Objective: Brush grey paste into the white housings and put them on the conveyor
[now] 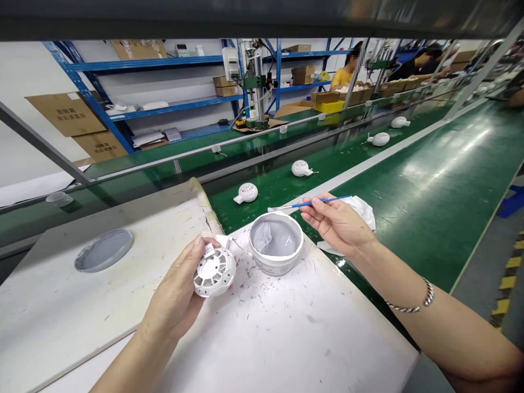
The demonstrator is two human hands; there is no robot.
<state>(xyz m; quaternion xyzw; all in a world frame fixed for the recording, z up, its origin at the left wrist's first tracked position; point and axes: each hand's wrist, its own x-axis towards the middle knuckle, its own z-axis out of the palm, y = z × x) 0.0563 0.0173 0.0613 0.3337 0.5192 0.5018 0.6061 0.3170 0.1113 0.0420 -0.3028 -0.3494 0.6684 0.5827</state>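
My left hand point(180, 289) is closed round a white round plastic housing point(213, 273) with slotted vents and a short neck, a thin wire trailing beside it. In my right hand point(338, 221) I pinch a thin blue-handled paintbrush point(301, 205); its grey-smeared bristles are just above the rim of a white tub point(277, 266). Grey paste point(282, 237) coats the inside of the tub, with a lump at its left. A crumpled white cloth point(362, 212) lies behind my right hand.
On the white board at left lies a lid point(104, 251) smeared with grey paste. Several similar housings point(248, 192) sit along the green conveyor belt point(270, 188). Blue shelves point(151, 63) and a press machine point(254, 87) stand behind; people point(346, 73) sit farther down the line.
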